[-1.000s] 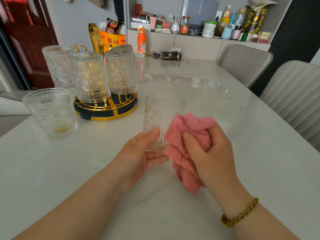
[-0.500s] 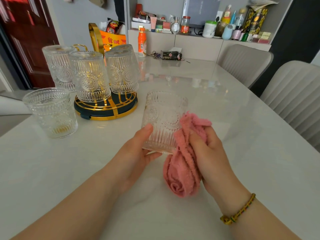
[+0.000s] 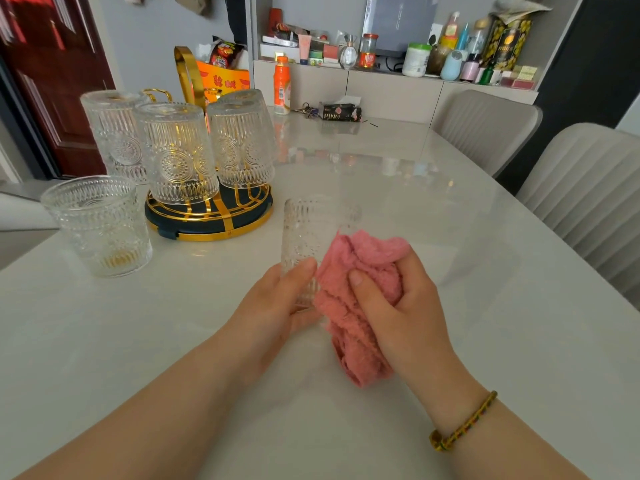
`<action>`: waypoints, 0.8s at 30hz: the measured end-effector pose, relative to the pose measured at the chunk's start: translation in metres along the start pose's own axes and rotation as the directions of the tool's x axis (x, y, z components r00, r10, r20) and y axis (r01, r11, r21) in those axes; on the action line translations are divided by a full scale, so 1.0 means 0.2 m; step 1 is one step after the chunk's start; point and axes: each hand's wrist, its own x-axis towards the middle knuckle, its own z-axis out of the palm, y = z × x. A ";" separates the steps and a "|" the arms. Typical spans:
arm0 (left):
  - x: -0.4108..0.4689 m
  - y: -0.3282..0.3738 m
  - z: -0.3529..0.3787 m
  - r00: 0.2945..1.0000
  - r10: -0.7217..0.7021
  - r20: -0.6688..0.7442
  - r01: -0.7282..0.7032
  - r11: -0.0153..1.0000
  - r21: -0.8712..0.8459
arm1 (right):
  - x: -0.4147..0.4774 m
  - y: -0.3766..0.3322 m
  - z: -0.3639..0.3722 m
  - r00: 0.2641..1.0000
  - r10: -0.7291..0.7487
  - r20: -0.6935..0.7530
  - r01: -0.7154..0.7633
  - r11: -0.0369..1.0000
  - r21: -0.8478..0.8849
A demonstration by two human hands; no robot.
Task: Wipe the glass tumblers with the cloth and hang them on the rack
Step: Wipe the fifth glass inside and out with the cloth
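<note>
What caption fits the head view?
Left hand holds a glass tumbler while right hand wipes it with pink cloth.

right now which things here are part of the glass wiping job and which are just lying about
Job: held tumbler, pink cloth, left hand, right hand, rack, upright tumbler.

Lying about: orange bottle, keys, tissue pack, chairs.

Pale glossy counter [image 3: 433, 209] open right of and beyond both hands, bare up to the two grey ribbed chairs [image 3: 585, 199] along its right edge. Left side crowded: gold wire rack on dark round base [image 3: 211, 216] carries three inverted embossed glass tumblers [image 3: 176, 154], a fourth upright embossed tumbler [image 3: 98, 226] just left of it. Orange plastic bottle [image 3: 282, 85] and dark tissue pack [image 3: 341, 111] block the far edge.
</note>
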 end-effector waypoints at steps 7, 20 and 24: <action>-0.03 -0.02 -0.02 0.983 0.025 0.183 -0.029 0.999 0.022 | 0.08 -0.01 -0.11 0.976 0.051 -0.214 -0.017 0.987 0.159; 0.00 0.00 -0.03 0.998 0.030 0.051 -0.031 0.999 0.029 | 0.01 -0.01 -0.04 0.989 -0.123 -0.086 0.113 0.987 -0.111; -0.03 -0.03 -0.02 0.988 0.071 0.138 -0.080 0.995 0.058 | 0.05 -0.04 -0.09 0.950 -0.077 -0.304 0.086 0.996 0.016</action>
